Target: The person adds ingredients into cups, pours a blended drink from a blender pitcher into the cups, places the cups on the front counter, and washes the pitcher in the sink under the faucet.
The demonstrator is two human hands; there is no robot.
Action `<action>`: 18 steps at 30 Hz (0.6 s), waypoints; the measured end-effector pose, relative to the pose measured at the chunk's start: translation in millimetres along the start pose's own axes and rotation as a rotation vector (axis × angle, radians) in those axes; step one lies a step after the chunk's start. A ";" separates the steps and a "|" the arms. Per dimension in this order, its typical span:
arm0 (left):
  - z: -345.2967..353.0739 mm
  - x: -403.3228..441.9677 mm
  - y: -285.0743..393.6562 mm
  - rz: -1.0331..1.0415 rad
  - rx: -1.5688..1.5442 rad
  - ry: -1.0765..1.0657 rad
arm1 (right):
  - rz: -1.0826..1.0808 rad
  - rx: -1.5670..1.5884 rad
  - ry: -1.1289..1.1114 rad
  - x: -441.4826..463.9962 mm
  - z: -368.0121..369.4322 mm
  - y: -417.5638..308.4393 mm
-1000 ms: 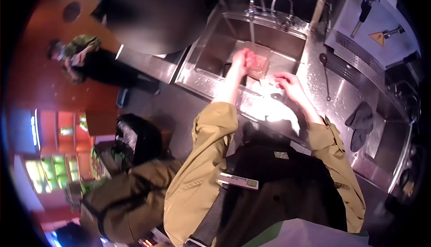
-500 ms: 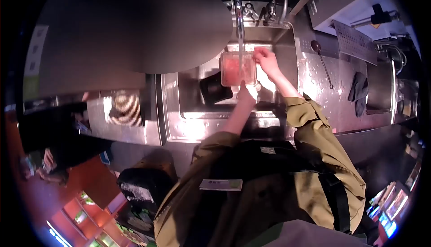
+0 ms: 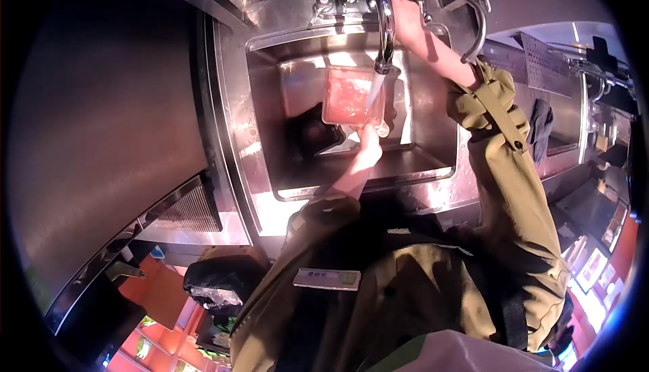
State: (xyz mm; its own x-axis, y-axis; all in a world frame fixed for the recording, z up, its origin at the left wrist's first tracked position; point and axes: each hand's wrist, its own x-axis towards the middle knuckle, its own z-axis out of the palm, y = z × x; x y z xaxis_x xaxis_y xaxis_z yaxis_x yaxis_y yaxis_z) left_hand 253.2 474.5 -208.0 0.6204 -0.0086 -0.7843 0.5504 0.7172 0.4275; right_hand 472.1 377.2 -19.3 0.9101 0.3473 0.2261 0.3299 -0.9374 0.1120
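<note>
A clear square plastic container (image 3: pixel 350 95) is held over the sink (image 3: pixel 318 179), with reddish contents or liquid showing in it. My left hand (image 3: pixel 368 143) grips its near edge from below. Water from the curved tap spout (image 3: pixel 384 41) runs into its right side. My right hand (image 3: pixel 410 26) is at the back of the sink, closed around the tap's right handle behind the spout; the fingertips and most of the handle are hidden. A black container (image 3: pixel 316 131) lies in the sink, left of and below the clear one.
A second curved faucet (image 3: pixel 481 17) arches over the right rear corner. The tap's left handle (image 3: pixel 323 0) stands on the sink's back ledge. Dark cloths or gloves (image 3: pixel 539 129) lie on the right counter. A large metal surface (image 3: pixel 108 102) fills the left side.
My right hand has left the container's right side and moved up to the tap. The left hand still holds the container under the water. The view has shifted closer to the sink.
</note>
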 end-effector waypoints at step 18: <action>34.4 -35.8 96.5 0.105 0.532 -0.227 | -0.080 -0.155 0.024 -43.0 0.9 12.9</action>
State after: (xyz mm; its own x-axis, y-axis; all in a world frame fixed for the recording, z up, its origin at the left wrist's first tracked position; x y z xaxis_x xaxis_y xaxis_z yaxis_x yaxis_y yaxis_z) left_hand 303.4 520.1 -123.2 0.7587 -0.1470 -0.6347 0.6477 0.2740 0.7109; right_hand 437.4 350.2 -28.4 0.8758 0.4227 0.2332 0.3566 -0.8920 0.2777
